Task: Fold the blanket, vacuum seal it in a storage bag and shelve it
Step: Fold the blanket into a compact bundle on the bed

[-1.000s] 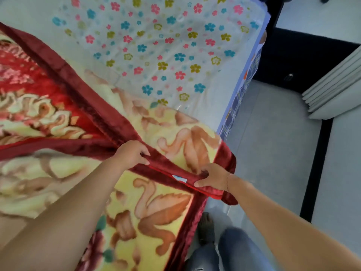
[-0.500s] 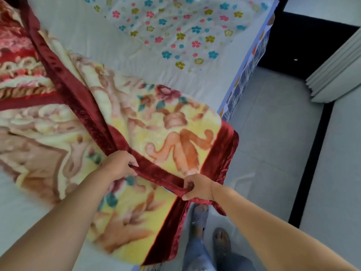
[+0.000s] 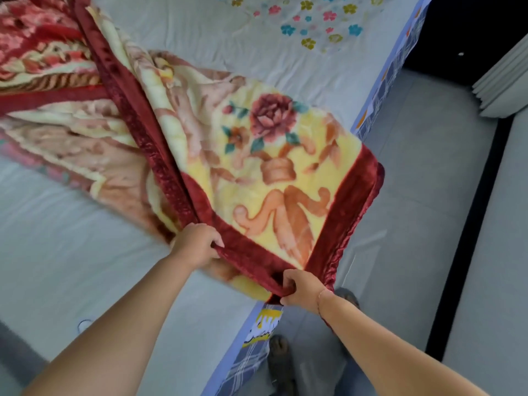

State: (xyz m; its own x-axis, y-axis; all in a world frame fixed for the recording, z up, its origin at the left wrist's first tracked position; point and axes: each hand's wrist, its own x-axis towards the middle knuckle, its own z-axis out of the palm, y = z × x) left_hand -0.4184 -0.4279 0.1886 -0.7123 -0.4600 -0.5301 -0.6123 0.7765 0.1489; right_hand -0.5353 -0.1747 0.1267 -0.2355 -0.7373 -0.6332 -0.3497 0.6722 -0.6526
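Nothing is legible; the yellow print (image 3: 262, 324) on the bed skirt (image 3: 251, 364) is too blurred.

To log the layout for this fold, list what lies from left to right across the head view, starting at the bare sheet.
Bare white sheet → left hand → right hand → dark red corner of the blanket → grey floor → black strip → pale curtain.

Thick yellow floral blanket (image 3: 257, 155) with dark red border, partly folded, spread on the bed, storage bag (image 3: 311, 21) with coloured flowers lying flat beyond it
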